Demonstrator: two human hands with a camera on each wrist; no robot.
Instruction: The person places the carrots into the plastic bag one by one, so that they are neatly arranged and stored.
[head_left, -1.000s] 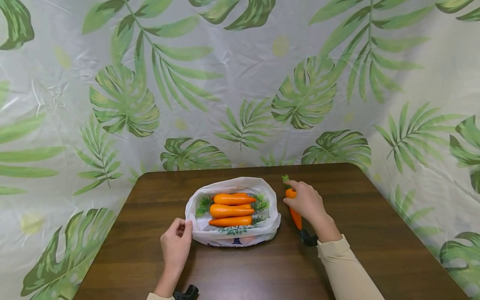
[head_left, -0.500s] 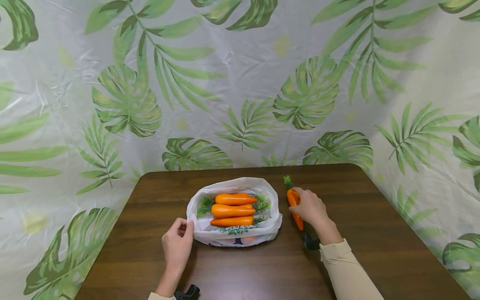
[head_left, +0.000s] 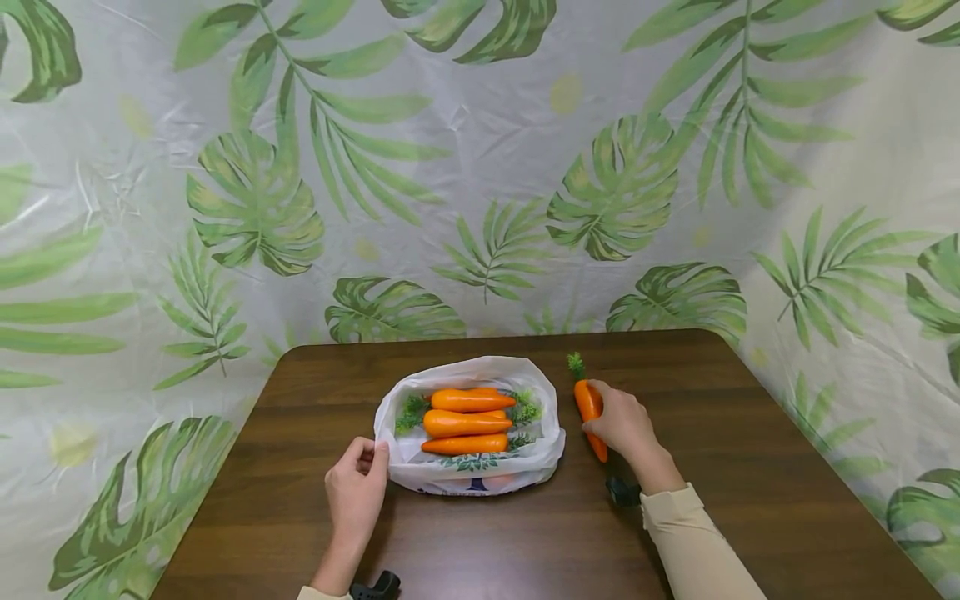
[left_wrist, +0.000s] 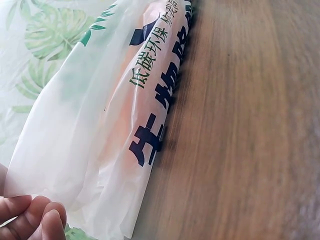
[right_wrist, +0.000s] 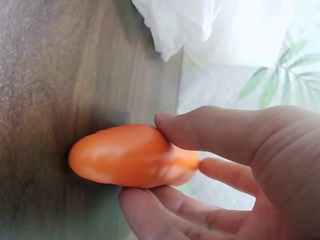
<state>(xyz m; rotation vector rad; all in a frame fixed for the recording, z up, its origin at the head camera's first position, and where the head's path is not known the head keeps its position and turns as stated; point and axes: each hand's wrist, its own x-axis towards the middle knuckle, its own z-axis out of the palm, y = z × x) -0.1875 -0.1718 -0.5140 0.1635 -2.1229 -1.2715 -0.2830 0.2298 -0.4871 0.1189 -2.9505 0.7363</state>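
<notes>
A white plastic bag (head_left: 551, 454) with its mouth spread wide lies on the table and holds several orange carrots (head_left: 467, 422) with green tops. My left hand (head_left: 355, 492) pinches the bag's left rim between thumb and fingers; the left wrist view shows the thin plastic (left_wrist: 60, 135) with printed characters rising from those fingertips. To the right of the bag, my right hand (head_left: 628, 423) grips a single carrot (head_left: 587, 402), its leafy top pointing away from me. In the right wrist view the thumb and fingers lie on opposite sides of this carrot (right_wrist: 115, 155), close over the table.
The dark wooden table (head_left: 495, 542) has rounded far corners. Behind it hangs a pale, leaf-patterned sheet (head_left: 480, 167). A black wrist device (head_left: 377, 586) shows at the left wrist and another black piece (head_left: 622, 492) by the right one.
My right hand has slid down the carrot toward me from near its leafy top, so more of the carrot shows. The left hand keeps its place on the bag's rim.
</notes>
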